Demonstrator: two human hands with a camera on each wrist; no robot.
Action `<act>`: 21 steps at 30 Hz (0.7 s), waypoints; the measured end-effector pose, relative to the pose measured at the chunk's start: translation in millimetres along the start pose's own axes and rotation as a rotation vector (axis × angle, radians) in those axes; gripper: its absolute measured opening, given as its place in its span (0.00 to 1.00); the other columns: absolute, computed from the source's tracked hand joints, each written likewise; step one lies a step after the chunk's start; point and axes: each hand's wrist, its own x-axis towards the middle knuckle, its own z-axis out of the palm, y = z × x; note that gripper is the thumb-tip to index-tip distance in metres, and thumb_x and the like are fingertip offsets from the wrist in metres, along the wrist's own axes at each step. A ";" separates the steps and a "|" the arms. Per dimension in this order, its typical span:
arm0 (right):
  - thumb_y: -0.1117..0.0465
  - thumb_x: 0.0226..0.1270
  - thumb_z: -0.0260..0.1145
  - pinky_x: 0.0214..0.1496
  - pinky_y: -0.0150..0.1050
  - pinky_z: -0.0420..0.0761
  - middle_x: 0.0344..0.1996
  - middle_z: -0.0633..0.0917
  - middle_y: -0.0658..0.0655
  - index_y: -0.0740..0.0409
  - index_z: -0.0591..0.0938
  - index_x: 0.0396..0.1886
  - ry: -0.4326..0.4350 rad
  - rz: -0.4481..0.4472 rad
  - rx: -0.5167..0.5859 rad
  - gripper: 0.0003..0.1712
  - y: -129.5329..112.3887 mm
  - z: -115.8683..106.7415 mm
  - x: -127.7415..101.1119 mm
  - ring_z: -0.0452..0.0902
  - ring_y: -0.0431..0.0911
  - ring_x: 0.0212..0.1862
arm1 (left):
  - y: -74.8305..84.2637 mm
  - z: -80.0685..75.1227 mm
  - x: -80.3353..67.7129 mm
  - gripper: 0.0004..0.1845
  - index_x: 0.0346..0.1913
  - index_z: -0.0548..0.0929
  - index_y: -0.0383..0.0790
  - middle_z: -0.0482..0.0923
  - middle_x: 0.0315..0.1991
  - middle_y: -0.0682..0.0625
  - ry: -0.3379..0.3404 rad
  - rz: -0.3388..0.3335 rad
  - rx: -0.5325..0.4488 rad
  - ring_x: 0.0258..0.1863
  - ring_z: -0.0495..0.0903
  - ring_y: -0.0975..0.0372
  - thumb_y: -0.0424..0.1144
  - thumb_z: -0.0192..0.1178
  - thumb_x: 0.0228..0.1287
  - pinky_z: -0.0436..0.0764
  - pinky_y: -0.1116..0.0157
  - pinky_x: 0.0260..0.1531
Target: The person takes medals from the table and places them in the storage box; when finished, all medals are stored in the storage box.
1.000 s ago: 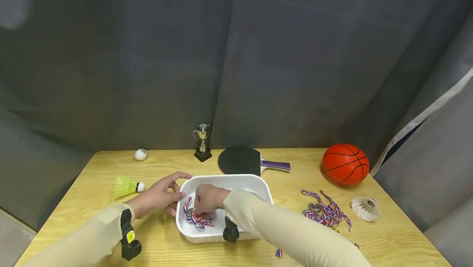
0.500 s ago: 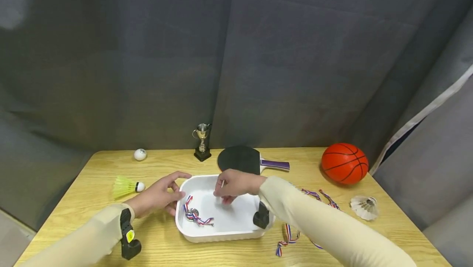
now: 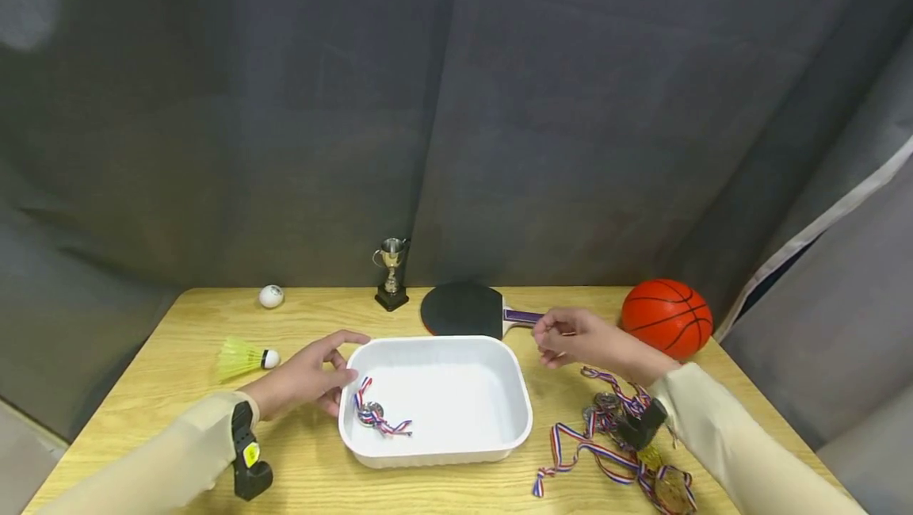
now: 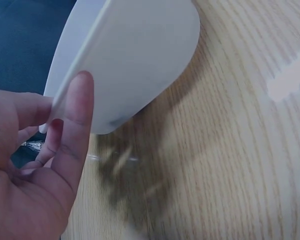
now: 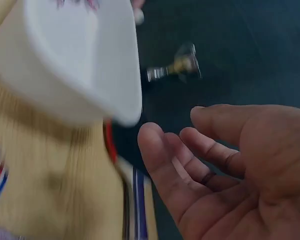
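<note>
A white tray (image 3: pixel 456 452) sits near the front middle of the wooden table (image 3: pixel 178 341). Inside it, at the left end, lies one medal (image 3: pixel 372 413) with a red, white and blue ribbon trailing across the tray floor.

The left hand (image 3: pixel 307 378) rests against the tray's left rim, thumb near the upper corner and fingers lightly bent along the wall; in the left wrist view the fingers (image 4: pixel 75 115) lie against the white edge, though whether they actually grip it or only touch it is hard to tell from this angle.

The right hand (image 3: pixel 581 341) hovers above the table to the right of the tray, between the tray and the basketball (image 3: pixel 666 317), just past the paddle's handle. Its fingers are loosely curled and it holds nothing, and the right wrist view shows the palm (image 5: pixel 240 185) bare.

Below that hand, a heap of medals (image 3: pixel 613 440) with tangled striped ribbons lies on the table, just right of the tray.

A black table tennis paddle (image 3: pixel 464 309) lies behind the tray, a small trophy (image 3: pixel 391 273) stands to its left, a white ball (image 3: pixel 271 295) rests near the back left edge, and a yellow-green shuttlecock (image 3: pixel 242 357) lies left of the left hand. Grey curtains hang behind the table.
</note>
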 end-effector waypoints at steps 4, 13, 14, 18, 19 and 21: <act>0.60 0.82 0.60 0.52 0.42 0.94 0.44 0.84 0.60 0.71 0.76 0.55 0.049 0.042 -0.044 0.16 28.7 -19.2 -26.2 0.87 0.52 0.47 | -1.7 0.6 0.8 0.32 0.78 0.64 0.42 0.71 0.40 0.43 0.005 -0.002 0.005 0.25 0.82 0.60 0.31 0.59 0.76 0.93 0.58 0.27; 0.63 0.75 0.67 0.33 0.37 0.87 0.31 0.82 0.58 0.69 0.78 0.46 0.140 0.197 -0.232 0.12 73.8 -28.1 -53.5 0.80 0.47 0.32 | -3.6 0.8 0.3 0.32 0.78 0.65 0.44 0.72 0.41 0.43 0.023 -0.009 0.019 0.27 0.81 0.59 0.32 0.60 0.76 0.93 0.58 0.28; 0.63 0.74 0.67 0.32 0.36 0.85 0.29 0.81 0.57 0.69 0.77 0.46 0.138 0.208 -0.240 0.12 77.1 -27.9 -55.0 0.78 0.45 0.31 | -3.7 1.1 0.3 0.32 0.78 0.66 0.44 0.72 0.41 0.43 0.022 -0.008 0.018 0.27 0.81 0.59 0.32 0.60 0.76 0.93 0.58 0.27; 0.62 0.73 0.69 0.24 0.34 0.75 0.23 0.76 0.52 0.68 0.76 0.44 0.129 0.232 -0.244 0.13 86.2 -25.3 -57.8 0.69 0.42 0.24 | -3.6 2.0 0.0 0.31 0.78 0.65 0.44 0.72 0.41 0.43 0.023 -0.012 0.008 0.27 0.81 0.59 0.32 0.60 0.76 0.93 0.59 0.27; 0.62 0.73 0.69 0.24 0.33 0.74 0.22 0.75 0.51 0.68 0.76 0.44 0.133 0.240 -0.244 0.13 87.5 -24.3 -58.1 0.68 0.42 0.23 | -3.7 2.0 -0.2 0.31 0.78 0.65 0.44 0.72 0.41 0.43 0.025 -0.012 0.008 0.27 0.81 0.59 0.32 0.60 0.76 0.93 0.58 0.27; 0.62 0.73 0.69 0.22 0.33 0.71 0.23 0.73 0.51 0.66 0.75 0.42 0.135 0.249 -0.249 0.13 89.9 -22.0 -58.2 0.66 0.42 0.22 | -4.4 1.8 -0.5 0.32 0.79 0.65 0.44 0.72 0.41 0.43 0.026 -0.013 0.007 0.27 0.81 0.59 0.32 0.60 0.76 0.93 0.58 0.27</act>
